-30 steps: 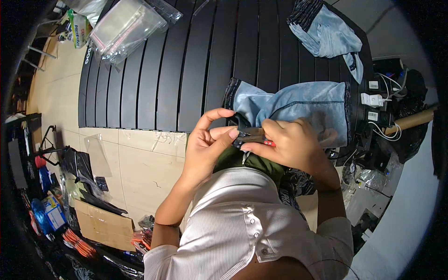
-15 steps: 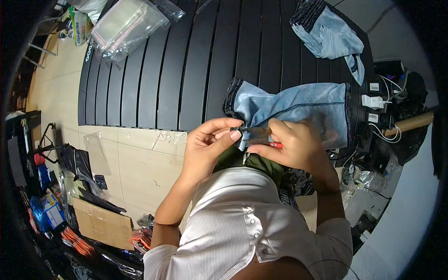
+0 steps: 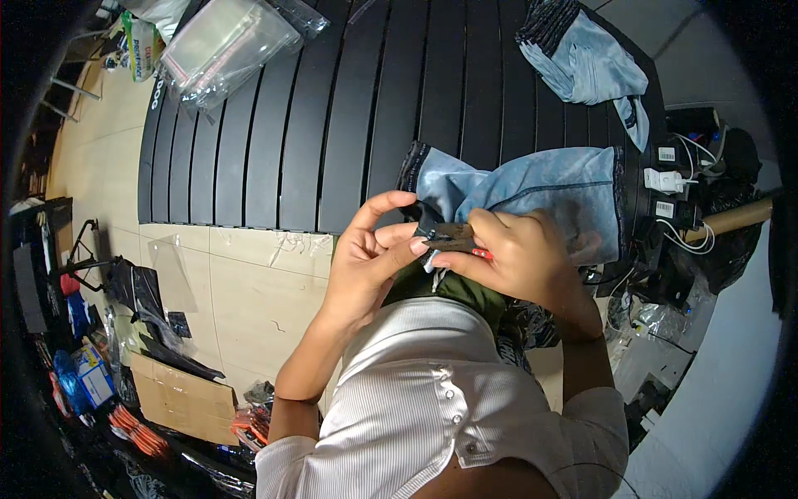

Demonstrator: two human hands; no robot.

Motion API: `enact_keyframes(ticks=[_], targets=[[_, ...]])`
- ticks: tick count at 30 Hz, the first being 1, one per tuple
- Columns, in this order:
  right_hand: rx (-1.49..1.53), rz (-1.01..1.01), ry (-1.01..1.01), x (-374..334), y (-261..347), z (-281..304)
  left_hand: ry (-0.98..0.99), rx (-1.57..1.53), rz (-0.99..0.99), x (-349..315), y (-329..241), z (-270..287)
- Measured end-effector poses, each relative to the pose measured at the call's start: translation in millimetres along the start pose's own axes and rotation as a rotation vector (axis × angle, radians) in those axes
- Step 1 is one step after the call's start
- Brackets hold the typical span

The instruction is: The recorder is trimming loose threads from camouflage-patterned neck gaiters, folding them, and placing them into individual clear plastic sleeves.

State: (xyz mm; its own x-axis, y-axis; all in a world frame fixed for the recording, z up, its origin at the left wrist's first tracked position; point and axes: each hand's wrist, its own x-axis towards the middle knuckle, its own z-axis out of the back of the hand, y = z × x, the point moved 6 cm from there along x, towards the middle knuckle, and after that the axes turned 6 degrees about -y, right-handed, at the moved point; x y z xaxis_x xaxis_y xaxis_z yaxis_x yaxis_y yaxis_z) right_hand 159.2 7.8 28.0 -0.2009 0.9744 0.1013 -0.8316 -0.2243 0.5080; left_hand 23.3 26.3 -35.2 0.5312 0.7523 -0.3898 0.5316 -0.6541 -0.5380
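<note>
A light-blue garment (image 3: 532, 183) with dark edging lies across the near right part of the slatted black table (image 3: 307, 158). At its near left corner my left hand (image 3: 366, 258) pinches the dark edge between thumb and fingers, with the index finger lifted and curved. My right hand (image 3: 519, 254) grips small thread snips (image 3: 451, 239), dark metal with a bit of red by the thumb. Their blades point left and touch or nearly touch the dark edge by my left fingertips. Whether they cut anything there is too small to tell.
A second blue garment (image 3: 586, 62) lies bunched at the far right. Clear plastic bags (image 3: 229, 54) lie at the far left of the table. Power strips with white cables (image 3: 669, 180) sit by the right edge. A flattened cardboard box (image 3: 183, 397) is on the floor at left.
The snips' blades, apart before, are now closer together and slightly further left at the dark edge. My left index finger has risen, and more of the dark edge shows between my hands.
</note>
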Motion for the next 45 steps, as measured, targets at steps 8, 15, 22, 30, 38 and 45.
enact_keyframes(ticks=[8, 15, 22, 30, 38, 45], targets=[[-0.01, -0.028, -0.067, -2, -3, 6, 0.019, -0.003, -0.006, -1, 2, -2], [-0.033, -0.08, 0.022, -2, -5, 8, -0.006, 0.026, 0.004, 0, 2, 2], [-0.069, 0.02, -0.045, -1, 5, 6, 0.019, 0.099, -0.01, 0, 1, -2], [-0.164, 0.046, -0.043, -1, 6, 4, -0.035, 0.215, -0.05, -1, 1, 1], [-0.067, -0.019, -0.032, -2, -1, 16, -0.015, 0.047, 0.018, -1, 0, 0], [-0.064, 0.031, -0.06, 0, 1, 5, 0.012, -0.052, 0.106, 0, 5, -3]])
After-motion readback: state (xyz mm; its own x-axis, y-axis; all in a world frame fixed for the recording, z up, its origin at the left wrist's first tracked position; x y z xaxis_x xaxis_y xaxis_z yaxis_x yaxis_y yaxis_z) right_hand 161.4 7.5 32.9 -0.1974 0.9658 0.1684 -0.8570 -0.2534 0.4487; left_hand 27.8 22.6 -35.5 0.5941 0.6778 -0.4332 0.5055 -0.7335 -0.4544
